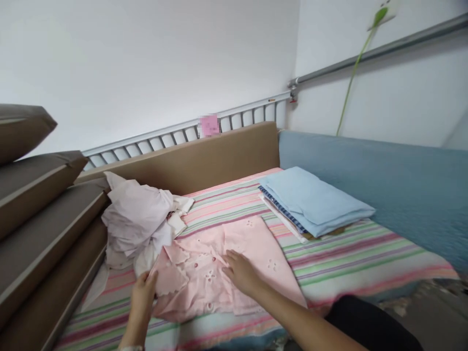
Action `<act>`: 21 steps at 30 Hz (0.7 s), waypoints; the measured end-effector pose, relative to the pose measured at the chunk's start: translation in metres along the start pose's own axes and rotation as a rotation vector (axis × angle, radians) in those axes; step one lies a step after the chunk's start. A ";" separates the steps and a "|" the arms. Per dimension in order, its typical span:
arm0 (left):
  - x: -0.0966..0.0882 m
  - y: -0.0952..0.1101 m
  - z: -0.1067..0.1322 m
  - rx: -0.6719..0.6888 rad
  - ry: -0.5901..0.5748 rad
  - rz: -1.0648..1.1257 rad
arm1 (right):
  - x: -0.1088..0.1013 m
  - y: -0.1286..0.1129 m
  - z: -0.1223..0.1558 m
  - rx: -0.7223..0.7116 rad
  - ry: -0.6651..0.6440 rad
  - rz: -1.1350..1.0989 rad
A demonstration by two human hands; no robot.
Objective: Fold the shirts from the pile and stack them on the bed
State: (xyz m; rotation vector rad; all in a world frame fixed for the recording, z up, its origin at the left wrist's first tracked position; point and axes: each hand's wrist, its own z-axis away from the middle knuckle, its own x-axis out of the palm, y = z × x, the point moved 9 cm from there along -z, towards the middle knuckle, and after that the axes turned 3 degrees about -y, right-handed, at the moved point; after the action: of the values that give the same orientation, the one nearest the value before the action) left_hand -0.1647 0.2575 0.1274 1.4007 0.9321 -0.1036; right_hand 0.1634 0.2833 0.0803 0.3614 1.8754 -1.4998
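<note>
A pink button-up shirt with cut-out flower patterns and a scalloped collar lies on the striped sheet, its collar end toward the left. My left hand pinches the shirt at the edge of the collar. My right hand rests on the middle of the shirt, close to the button line, its fingers extended on the fabric. Wrinkles run through the cloth between both hands, while the right part of the shirt lies flatter.
A crumpled heap of pale clothes sits at the left, beside stacked brown cushions. To the right is a pile of folded clothes, light blue on top. A brown backrest and blue backrest border the striped sheet.
</note>
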 end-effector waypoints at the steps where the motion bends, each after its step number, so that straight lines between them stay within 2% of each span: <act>1: 0.006 0.033 -0.001 0.068 -0.050 -0.025 | -0.007 0.002 -0.003 0.021 0.028 -0.136; 3: 0.027 0.112 0.008 0.228 -0.108 -0.139 | -0.024 0.011 -0.005 0.088 0.096 -0.481; 5: 0.071 0.195 0.036 0.425 -0.224 -0.209 | -0.042 0.028 0.000 0.202 0.159 -0.871; 6: 0.098 0.229 0.056 0.490 -0.280 -0.254 | -0.049 0.037 0.005 0.263 0.178 -1.053; 7: 0.128 0.255 0.079 0.537 -0.340 -0.303 | -0.056 0.046 0.012 0.314 0.186 -1.216; 9: 0.184 0.287 0.129 0.607 -0.474 -0.355 | -0.070 0.064 0.027 0.365 0.187 -1.443; 10: 0.208 0.292 0.152 0.631 -0.536 -0.374 | -0.078 0.073 0.034 0.362 0.184 -1.509; 12: 0.242 0.284 0.189 0.662 -0.656 -0.402 | -0.090 0.089 0.046 0.345 0.165 -1.573; 14: 0.253 0.262 0.207 0.709 -0.708 -0.407 | -0.091 0.102 0.055 0.373 0.103 -1.587; 15: 0.250 0.248 0.209 0.745 -0.695 -0.398 | -0.090 0.107 0.058 0.385 0.081 -1.581; 17: 0.233 0.219 0.205 0.844 -0.602 -0.379 | -0.090 0.118 0.061 0.393 0.114 -1.546; 19: 0.209 0.184 0.201 0.941 -0.493 -0.397 | -0.095 0.130 0.060 0.399 0.226 -1.454; 21: 0.189 0.150 0.202 1.022 -0.413 -0.434 | -0.102 0.140 0.058 0.423 0.317 -1.242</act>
State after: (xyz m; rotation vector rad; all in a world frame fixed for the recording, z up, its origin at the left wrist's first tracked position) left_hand 0.1443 0.2026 0.1087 1.9451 0.8334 -1.2953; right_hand 0.3412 0.2909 0.0395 -0.5548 2.0988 -2.7853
